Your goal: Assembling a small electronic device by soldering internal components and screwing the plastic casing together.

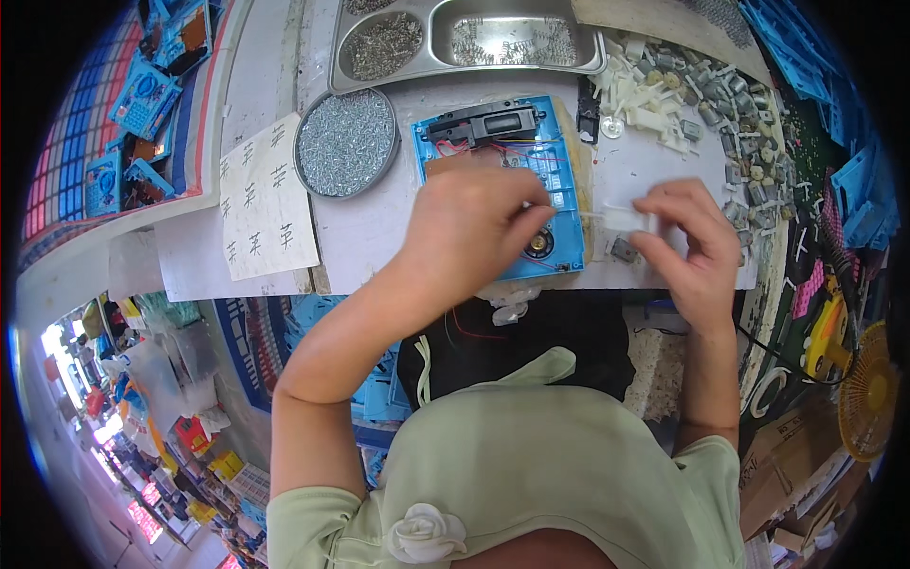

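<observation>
A blue plastic casing lies open side up on the white worktable, with a black part and thin coloured wires at its far end. A small round speaker-like disc sits near its front right corner. Over the casing, my left hand is closed in a pinch; what its fingertips hold is hidden. To the right, my right hand has thumb and fingers about a blurred white plastic part, whose thin end points toward my left hand. Below that part lies a small grey metal motor.
A round dish of small screws stands left of the casing, beside a sheet with handwriting. A metal compartment tray with small metal pieces stands behind. White parts and motors are heaped at right.
</observation>
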`<state>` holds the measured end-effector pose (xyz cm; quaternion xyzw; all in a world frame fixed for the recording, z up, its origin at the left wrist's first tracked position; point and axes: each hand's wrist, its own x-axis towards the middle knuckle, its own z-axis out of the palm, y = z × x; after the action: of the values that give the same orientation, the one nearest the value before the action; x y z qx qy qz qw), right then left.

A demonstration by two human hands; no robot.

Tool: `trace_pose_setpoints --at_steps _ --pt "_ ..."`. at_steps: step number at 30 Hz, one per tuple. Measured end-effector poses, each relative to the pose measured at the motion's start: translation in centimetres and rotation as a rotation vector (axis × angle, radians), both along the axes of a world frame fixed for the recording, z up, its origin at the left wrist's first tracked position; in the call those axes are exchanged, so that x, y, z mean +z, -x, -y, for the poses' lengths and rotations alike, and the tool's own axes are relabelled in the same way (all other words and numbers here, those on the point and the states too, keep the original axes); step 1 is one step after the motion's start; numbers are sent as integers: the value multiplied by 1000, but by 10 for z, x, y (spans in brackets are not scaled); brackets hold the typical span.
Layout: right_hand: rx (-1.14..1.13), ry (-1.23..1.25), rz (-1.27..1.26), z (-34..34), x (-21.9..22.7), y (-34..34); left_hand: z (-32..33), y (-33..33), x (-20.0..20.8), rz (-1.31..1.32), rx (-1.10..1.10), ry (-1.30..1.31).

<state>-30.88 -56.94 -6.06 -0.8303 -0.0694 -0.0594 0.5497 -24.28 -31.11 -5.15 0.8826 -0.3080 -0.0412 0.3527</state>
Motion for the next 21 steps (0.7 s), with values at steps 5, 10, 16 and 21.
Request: trace_pose_setpoints --at_steps 5,10,16,21 --pt "187 303 199 -24 0 -37 -16 8 -21 -85 227 261" --pt "323 404 274 -35 7 -51 -13 11 -32 -57 289 350" --pt "331 196 161 -31 -17 -60 -15 14 -38 -166 281 400" --pt "361 118 128 -30 -35 -57 -15 13 -42 -136 274 350"
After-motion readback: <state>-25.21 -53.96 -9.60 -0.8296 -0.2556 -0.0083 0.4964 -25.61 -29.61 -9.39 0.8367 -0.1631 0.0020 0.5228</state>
